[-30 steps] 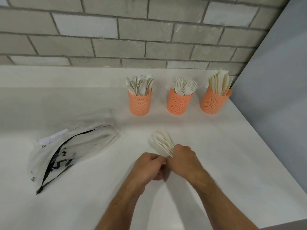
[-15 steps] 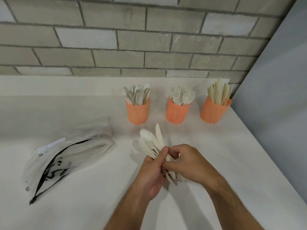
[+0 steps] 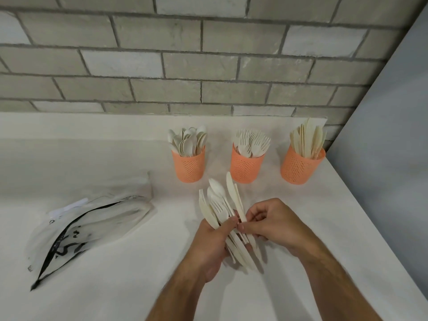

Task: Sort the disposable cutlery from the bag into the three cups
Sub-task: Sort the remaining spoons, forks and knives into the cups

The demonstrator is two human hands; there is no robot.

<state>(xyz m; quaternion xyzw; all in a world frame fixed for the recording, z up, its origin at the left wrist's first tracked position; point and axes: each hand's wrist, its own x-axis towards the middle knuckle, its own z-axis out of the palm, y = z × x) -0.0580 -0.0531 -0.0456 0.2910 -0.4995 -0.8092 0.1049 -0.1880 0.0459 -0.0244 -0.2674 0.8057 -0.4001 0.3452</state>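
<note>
My left hand [image 3: 212,245] grips a fanned bundle of cream cutlery [image 3: 216,205]: forks, spoons and knives. My right hand [image 3: 274,224] pinches a knife [image 3: 232,193] at the right side of that bundle. Three orange perforated cups stand in a row behind: the left cup [image 3: 188,166] holds spoons, the middle cup [image 3: 246,167] holds forks, the right cup [image 3: 300,169] holds knives. The translucent bag [image 3: 90,225] lies on its side at the left, mouth facing the near left, with some cutlery faintly visible inside.
Everything rests on a white counter [image 3: 115,286] against a grey brick wall [image 3: 185,66]. A grey panel [image 3: 389,158] closes off the right side, where the counter edge runs diagonally.
The bundle has been fanned out wider in my left hand. My right hand has shifted from the handles to pinching a knife at the bundle's right side. The camera tilted slightly.
</note>
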